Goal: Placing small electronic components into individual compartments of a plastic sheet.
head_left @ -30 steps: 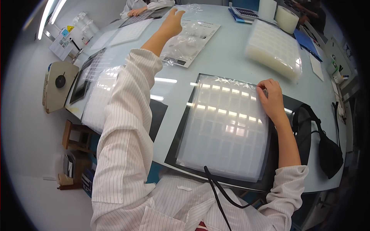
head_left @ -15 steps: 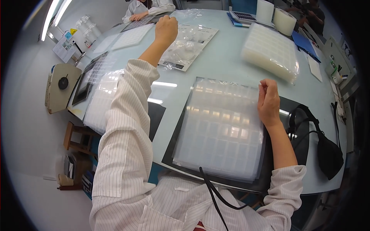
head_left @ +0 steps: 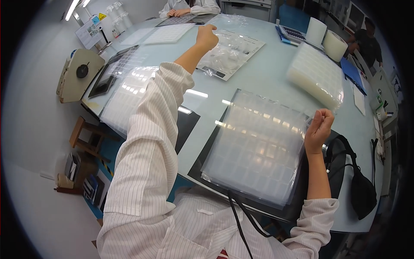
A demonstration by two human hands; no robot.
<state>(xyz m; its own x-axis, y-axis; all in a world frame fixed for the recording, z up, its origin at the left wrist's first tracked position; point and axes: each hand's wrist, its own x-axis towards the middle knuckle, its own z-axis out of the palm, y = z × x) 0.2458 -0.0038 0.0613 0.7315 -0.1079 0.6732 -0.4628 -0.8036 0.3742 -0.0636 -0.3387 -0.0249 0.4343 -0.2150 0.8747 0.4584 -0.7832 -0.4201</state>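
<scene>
My left hand (head_left: 208, 38) reaches far forward over the table, beside a printed sheet (head_left: 221, 76) covered with crumpled clear plastic bags (head_left: 224, 52). Its fingers are bent and closed, and anything in them is too small to make out. A stack of clear plastic sheets (head_left: 254, 151) marked with rows of rectangular pockets lies in front of me on a dark mat (head_left: 206, 166). At the stack's far right corner my right hand (head_left: 319, 131) is raised, thumb and fingers curled together. What it pinches, if anything, cannot be made out.
A thick wrapped block of translucent trays (head_left: 317, 73) sits at the right, near two white rolls (head_left: 316, 31). A black face mask (head_left: 361, 194) lies right of the mat. More clear sheets (head_left: 129, 97) are at the left. Another person's hands (head_left: 178, 13) rest across the table.
The view has shifted, so the table and both hands sit further right and lower in the picture. My left index finger reaches out a little more. The sheet stack stays on the mat.
</scene>
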